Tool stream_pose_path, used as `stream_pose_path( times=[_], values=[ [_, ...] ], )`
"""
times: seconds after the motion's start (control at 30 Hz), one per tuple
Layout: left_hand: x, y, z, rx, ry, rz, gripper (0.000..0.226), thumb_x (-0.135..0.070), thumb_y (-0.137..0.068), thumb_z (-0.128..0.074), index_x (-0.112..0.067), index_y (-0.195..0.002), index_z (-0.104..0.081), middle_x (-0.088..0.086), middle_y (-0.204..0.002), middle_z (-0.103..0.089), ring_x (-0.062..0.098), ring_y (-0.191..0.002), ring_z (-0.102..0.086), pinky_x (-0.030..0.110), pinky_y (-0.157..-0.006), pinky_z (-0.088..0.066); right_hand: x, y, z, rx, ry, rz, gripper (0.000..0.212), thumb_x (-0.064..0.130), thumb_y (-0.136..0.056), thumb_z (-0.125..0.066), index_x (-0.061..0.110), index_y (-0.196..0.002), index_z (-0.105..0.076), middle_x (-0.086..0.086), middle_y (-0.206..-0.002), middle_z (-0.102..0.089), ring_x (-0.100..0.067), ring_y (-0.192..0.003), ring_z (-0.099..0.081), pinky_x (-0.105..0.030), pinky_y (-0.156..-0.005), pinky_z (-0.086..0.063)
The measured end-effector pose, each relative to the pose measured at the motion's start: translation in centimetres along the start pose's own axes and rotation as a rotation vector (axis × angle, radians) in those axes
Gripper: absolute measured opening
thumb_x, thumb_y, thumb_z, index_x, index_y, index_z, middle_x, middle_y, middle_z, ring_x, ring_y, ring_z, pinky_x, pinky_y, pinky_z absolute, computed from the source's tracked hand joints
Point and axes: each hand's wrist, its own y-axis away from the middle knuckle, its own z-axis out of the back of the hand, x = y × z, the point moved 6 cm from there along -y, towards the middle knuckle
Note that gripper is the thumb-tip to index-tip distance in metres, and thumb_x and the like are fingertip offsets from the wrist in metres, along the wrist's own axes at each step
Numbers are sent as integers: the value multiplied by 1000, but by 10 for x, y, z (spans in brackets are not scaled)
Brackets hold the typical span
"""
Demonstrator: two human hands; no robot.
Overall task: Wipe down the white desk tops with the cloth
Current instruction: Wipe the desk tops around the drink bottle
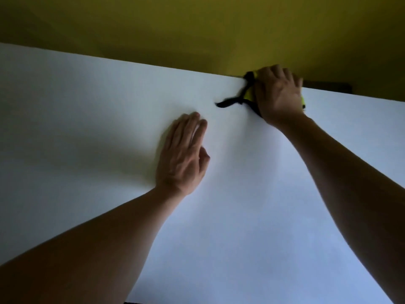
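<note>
Left hand (182, 154) lies flat on the white counter (87, 106), fingers straight and together, palm down, holding nothing; reads as a brace while the person leans in. To its right, the right hand (279, 95) sits at the far edge of the counter, pressing down on the cloth (249, 95). Cloth is yellow-green with black trim; a black strip trails out to the left of the hand on the surface, the rest is mostly hidden under the palm. Fingers reach over the far edge and look lightly bent over the cloth; whether they actually clamp it or just press it flat, cannot tell. Behind the edge is a yellow wall (197, 29). Judgement: step in hand is wiping the back strip of the counter. To do it well: keep the palm flat on the cloth for even pressure, run along the far edge, then pull back toward the near side in overlapping passes, keep the loose black strip tucked so it doesn't drag, keep left hand planted off the wiped lane. No brands, labels or readable writing visible.
</note>
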Motion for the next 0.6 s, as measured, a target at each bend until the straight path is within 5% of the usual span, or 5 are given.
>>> stream_pose_path(
  times=[0.2,0.4,0.6],
  values=[
    [-1,1,-2,16,-1,5,62,-19,-94,-44,-1,-153,-48,19,-164,-40,40,-152,-37,53,-126,-27,2,-2,-3,38,95,-112,36,30,-98,-40,11,-124,-54,-21,-124,-54,-39,-115,-50,-51,-97,-34],
    [1,3,-1,38,24,-3,63,-19,-94,-43,-2,-155,-46,18,-165,-38,39,-153,-36,53,-126,-27,110,-33,-26,62,15,113,36,33,-102,-35,16,-127,-55,-12,-126,-55,-33,-118,-51,-49,-99,-33],
    [3,0,-2,44,17,-19,61,-17,-95,-43,-2,-154,-47,17,-165,-38,39,-153,-35,55,-125,-28,-21,3,3,62,38,-38,46,42,-92,-32,12,-118,-56,-20,-119,-55,-40,-110,-52,-50,-91,-36]
  ],
)
